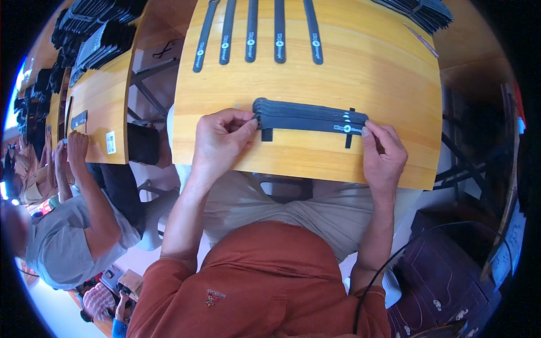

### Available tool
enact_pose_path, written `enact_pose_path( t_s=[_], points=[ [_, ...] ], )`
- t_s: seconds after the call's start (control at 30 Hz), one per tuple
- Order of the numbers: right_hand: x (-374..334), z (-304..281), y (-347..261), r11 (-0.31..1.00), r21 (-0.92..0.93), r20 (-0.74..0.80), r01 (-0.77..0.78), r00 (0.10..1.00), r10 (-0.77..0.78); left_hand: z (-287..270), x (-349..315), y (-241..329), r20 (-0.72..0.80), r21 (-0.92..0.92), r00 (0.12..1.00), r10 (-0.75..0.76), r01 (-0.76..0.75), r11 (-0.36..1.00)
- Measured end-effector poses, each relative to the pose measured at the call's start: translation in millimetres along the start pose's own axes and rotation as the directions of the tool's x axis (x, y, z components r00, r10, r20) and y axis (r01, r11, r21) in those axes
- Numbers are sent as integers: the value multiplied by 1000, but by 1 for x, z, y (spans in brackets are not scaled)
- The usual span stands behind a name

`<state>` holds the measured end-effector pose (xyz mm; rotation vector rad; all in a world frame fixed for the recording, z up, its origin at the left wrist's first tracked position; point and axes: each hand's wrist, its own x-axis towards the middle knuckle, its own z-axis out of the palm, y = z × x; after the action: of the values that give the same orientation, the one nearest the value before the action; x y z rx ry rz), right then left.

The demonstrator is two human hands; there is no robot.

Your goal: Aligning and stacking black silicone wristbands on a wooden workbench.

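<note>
A stack of several black straps (307, 115) lies across the near part of a wooden table (315, 73). My left hand (221, 138) pinches the stack's left end between thumb and fingers. My right hand (383, 152) presses its fingertips on the stack's right end, by a small white round mark. Two short black tabs stick out from under the stack toward me. Farther up the table, several single black straps (252, 31) lie side by side, each pointing away from me.
A pile of black straps (420, 11) sits at the table's far right corner. At the left, another person (73, 225) in a grey shirt works at a second wooden table (101, 96) with more black straps. Dark furniture (451, 270) stands at the lower right.
</note>
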<state>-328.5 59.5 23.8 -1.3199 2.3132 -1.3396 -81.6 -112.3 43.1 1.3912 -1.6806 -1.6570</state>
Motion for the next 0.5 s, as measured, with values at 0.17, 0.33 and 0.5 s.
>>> enact_pose_path(
  t_s=[0.17,0.33,0.5],
  points=[
    [0,-1,-2,1000,-1,3,-2,1000,2,0,0,-2,-4,48,1000,9,-9,999],
    [0,-1,0,1000,-11,-4,18,1000,-18,2,0,-2,-6,42,1000,-6,7,999],
    [1,-2,-1,1000,-12,3,15,1000,-15,2,0,-3,-15,17,1000,-19,19,1000]
  ],
)
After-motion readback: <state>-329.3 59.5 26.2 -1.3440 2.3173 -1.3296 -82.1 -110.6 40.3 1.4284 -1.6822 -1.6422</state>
